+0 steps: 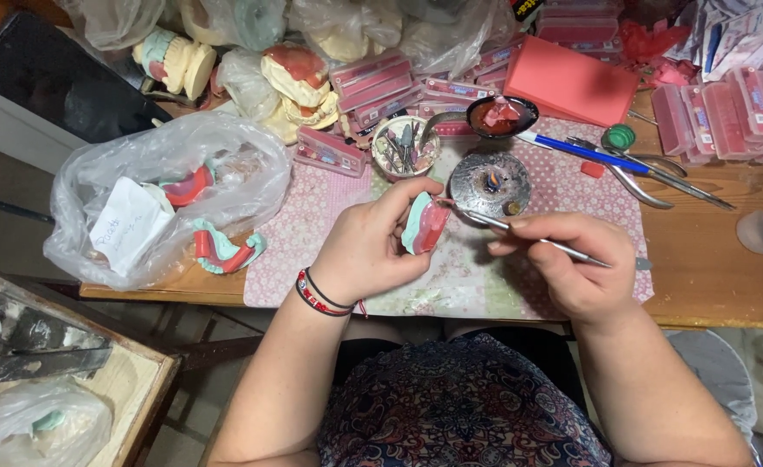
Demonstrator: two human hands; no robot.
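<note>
Two bare forearms, no sleeves. Left hand [366, 246]: thin black cord bracelet [328, 294] at the wrist, next to a red-and-black beaded bracelet [312, 300] with a small red tail hanging off. Right hand [572, 264]: no rings, no watch, no bands. Fingers bare, no gloves. Lap covered by dark patterned fabric [464, 406], navy with red and pale floral motifs.
</note>
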